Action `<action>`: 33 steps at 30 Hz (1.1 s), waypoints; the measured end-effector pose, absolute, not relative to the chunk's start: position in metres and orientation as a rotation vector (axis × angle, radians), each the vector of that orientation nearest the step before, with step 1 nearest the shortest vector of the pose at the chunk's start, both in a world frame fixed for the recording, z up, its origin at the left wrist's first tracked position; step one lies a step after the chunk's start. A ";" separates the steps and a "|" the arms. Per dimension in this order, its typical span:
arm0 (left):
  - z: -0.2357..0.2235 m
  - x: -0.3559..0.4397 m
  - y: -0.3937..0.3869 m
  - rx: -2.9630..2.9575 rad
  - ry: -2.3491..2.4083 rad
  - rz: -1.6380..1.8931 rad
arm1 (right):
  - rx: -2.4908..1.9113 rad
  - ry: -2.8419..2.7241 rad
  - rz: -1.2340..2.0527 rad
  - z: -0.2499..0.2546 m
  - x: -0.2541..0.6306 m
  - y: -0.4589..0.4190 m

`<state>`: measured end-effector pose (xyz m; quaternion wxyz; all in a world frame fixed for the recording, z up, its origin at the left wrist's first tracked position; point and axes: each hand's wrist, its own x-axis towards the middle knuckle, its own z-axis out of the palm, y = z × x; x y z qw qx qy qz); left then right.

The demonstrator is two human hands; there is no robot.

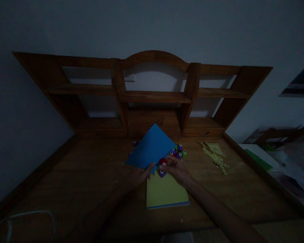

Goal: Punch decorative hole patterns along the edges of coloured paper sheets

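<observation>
A blue paper sheet [152,146] is lifted over the wooden desk [78,179], and my left hand [139,175] pinches its lower corner. My right hand [176,167] is closed on a small red punch [163,161] at the sheet's edge. A purple punch [162,173] lies just below it. Several more small punches [179,151], purple and green, sit beside my right hand. A stack of yellow paper [164,192] lies flat under both hands.
Punched yellow paper strips [215,153] lie to the right on the desk. A wooden hutch with shelves [154,96] stands at the back. A green sheet [258,159] lies off the desk's right edge. A white wire frame [27,216] shows at bottom left.
</observation>
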<state>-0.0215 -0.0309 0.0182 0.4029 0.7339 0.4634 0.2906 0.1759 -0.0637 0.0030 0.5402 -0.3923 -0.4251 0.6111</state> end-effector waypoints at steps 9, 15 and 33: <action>0.016 -0.022 -0.031 1.792 1.169 0.702 | -0.901 -0.997 1.467 0.007 0.176 -0.066; 0.024 -0.022 -0.033 1.835 1.155 0.697 | -0.881 -1.015 1.453 0.008 0.176 -0.066; 0.038 -0.020 -0.037 1.801 1.195 0.752 | -0.874 -1.011 1.464 0.009 0.177 -0.063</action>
